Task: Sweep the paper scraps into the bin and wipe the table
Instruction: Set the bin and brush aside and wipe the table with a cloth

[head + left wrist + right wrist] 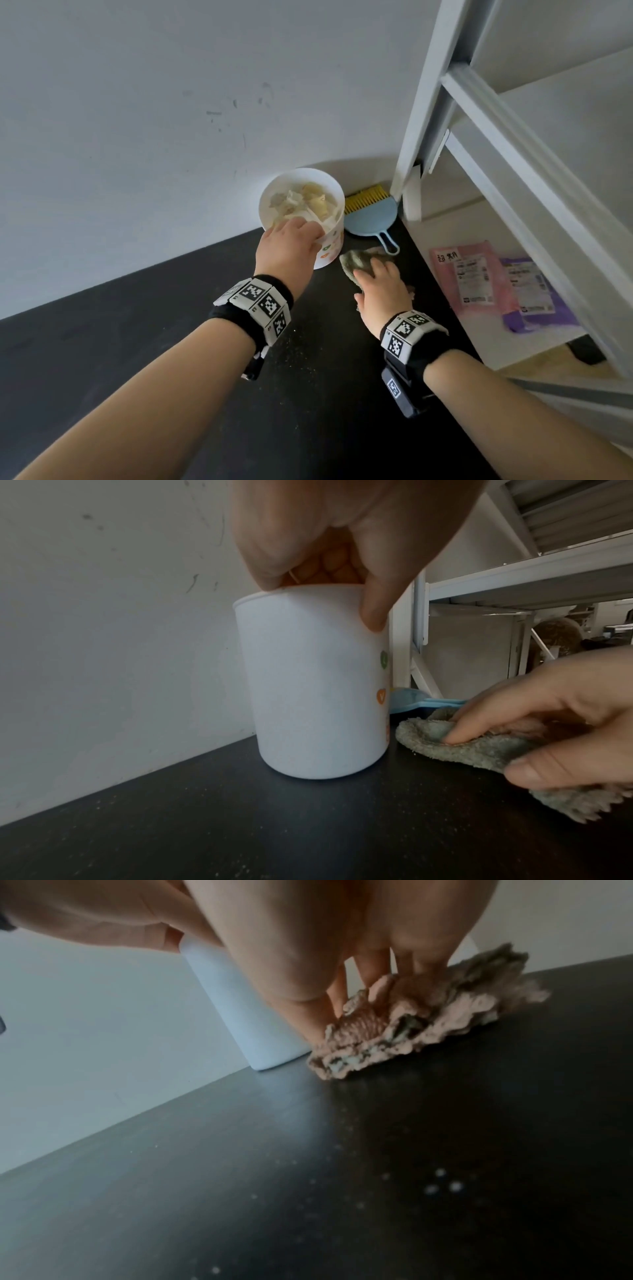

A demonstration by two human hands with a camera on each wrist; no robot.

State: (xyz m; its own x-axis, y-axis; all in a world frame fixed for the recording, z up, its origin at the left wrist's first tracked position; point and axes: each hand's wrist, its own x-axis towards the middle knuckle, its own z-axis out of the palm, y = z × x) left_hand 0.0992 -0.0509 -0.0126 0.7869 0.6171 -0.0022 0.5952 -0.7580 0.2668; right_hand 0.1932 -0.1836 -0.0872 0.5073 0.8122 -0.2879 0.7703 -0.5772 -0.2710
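A white bin (pixel 329 245) (pixel 315 685) (pixel 236 1010) holding crumpled paper scraps (pixel 305 204) stands upright on the black table (pixel 191 308) against the wall. My left hand (pixel 291 245) (pixel 329 550) grips its near rim from above, thumb outside, fingers inside. Just right of the bin, my right hand (pixel 380 284) (pixel 534 723) (pixel 342 969) presses a grey-green fluffy cloth (pixel 354 262) (pixel 479 753) (pixel 421 1020) flat on the table, fingers spread over it and thumb at its edge.
A light blue dustpan (pixel 371 219) with a yellow-bristled brush (pixel 364 197) lies behind the cloth in the corner. A white metal shelf frame (pixel 486 147) rises at the right; pink and purple packets (pixel 479 274) lie below it. Fine white specks dot the table (pixel 441 1185).
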